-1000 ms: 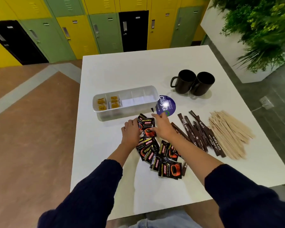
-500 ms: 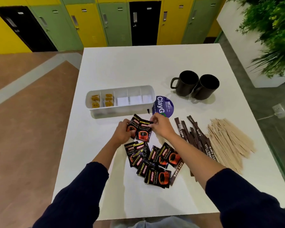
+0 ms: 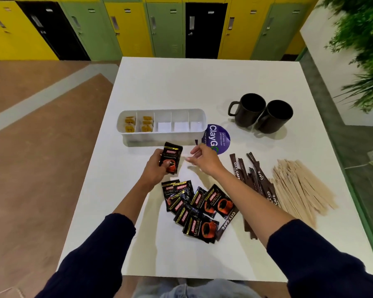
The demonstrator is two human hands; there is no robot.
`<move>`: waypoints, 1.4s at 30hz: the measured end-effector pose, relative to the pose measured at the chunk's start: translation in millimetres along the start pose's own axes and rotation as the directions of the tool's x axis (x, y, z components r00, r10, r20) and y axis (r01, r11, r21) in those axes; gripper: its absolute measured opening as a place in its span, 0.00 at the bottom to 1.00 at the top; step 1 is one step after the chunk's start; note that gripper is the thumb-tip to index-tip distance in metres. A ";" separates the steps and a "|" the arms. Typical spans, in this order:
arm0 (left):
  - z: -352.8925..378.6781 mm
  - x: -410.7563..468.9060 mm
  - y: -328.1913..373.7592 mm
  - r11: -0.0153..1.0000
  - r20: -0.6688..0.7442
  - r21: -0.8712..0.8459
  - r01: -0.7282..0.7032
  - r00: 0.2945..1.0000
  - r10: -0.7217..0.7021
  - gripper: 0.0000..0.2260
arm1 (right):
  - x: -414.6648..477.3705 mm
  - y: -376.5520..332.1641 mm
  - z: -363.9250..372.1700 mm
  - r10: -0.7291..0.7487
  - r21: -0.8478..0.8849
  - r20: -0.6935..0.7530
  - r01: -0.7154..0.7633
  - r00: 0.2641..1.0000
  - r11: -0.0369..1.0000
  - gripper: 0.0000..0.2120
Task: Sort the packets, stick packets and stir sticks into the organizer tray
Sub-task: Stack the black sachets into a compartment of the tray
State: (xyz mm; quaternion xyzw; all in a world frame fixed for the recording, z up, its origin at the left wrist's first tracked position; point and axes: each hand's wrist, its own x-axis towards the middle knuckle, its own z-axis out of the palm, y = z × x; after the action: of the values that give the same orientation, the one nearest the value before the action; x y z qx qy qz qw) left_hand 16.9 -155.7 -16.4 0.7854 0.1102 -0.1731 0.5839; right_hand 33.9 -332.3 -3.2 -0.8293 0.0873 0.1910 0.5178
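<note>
Currently your left hand [image 3: 157,168] grips the black packets [image 3: 170,158] upright; right hand [image 3: 202,160] spread, empty. One-handed, they may fan out and slip short of the organizer tray [image 3: 159,137]

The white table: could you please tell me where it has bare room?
The white table is bare beyond the white plastic organizer tray and the two black mugs, left of the tray, and along the near edge below the black coffee packets. It is crowded from those packets across the brown stick packets to the wooden stir sticks.
</note>
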 end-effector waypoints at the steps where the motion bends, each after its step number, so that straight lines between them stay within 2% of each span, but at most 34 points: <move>1: -3.0 -1.1 -0.9 1.000 -0.006 -0.001 -0.003 1.000 0.003 0.10 | -1.1 3.7 -0.5 0.001 -0.118 0.086 0.010 0.996 0.993 0.12; 4: -10.6 -4.5 -4.2 1.000 0.008 -0.008 0.002 1.000 -0.002 0.09 | -6.8 11.8 3.3 0.024 -0.314 0.290 0.072 0.957 0.947 0.10; 12: -28.7 -8.3 -12.2 0.992 0.079 -0.092 0.087 0.994 -0.079 0.09 | -14.2 9.1 14.4 0.061 -0.401 0.340 0.086 0.938 0.912 0.08; 15: -32.7 -11.4 -14.1 0.988 0.122 -0.104 0.115 0.987 -0.102 0.08 | -13.2 2.3 11.2 0.034 -0.368 0.293 0.079 0.956 0.927 0.06; 18: -31.1 -13.1 -15.4 0.987 0.156 -0.101 0.126 0.982 -0.110 0.07 | -11.1 -9.3 6.4 0.011 -0.261 0.244 0.054 0.970 0.964 0.01; 22: -29.5 -13.5 -14.3 0.983 0.221 -0.102 0.152 0.967 -0.126 0.09 | -10.9 -25.5 8.4 -0.027 -0.159 0.185 0.058 0.982 0.986 0.01; 27: -29.1 -15.6 -6.4 0.964 0.302 -0.183 0.191 0.945 -0.129 0.14 | -10.9 -37.8 23.6 -0.101 -0.118 0.053 0.107 0.993 0.987 0.05; 30: -32.6 -14.1 -7.7 0.967 0.363 -0.187 0.173 0.927 -0.095 0.15 | -11.3 -42.1 32.6 -0.121 -0.099 0.031 0.124 0.992 0.987 0.06; 32: -35.9 -11.1 -11.6 0.977 0.361 -0.152 0.149 0.929 -0.086 0.16 | -10.9 -42.7 38.4 -0.116 -0.074 0.028 0.118 0.993 0.990 0.07; 36: -45.7 -5.7 -14.8 0.990 0.261 -0.084 0.112 0.962 -0.086 0.11 | -8.1 -39.3 42.5 -0.094 -0.047 -0.048 0.092 0.994 0.995 0.06; 38: -53.5 -3.4 -15.9 0.994 0.212 -0.049 0.097 0.974 -0.084 0.11 | -7.9 -33.7 40.7 -0.086 -0.166 0.011 0.086 0.996 0.982 0.05; 42: -68.5 -3.0 -16.4 0.991 0.184 -0.085 0.105 0.979 -0.088 0.11 | -12.6 -23.8 52.8 -0.060 -0.405 0.357 0.212 0.932 0.889 0.12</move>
State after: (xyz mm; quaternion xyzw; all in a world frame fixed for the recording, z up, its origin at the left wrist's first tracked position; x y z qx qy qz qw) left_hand 17.8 -85.3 -11.9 0.7320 0.1032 -0.2661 0.6186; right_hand 18.6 -275.2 0.9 -0.8836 -0.1061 0.3063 0.3379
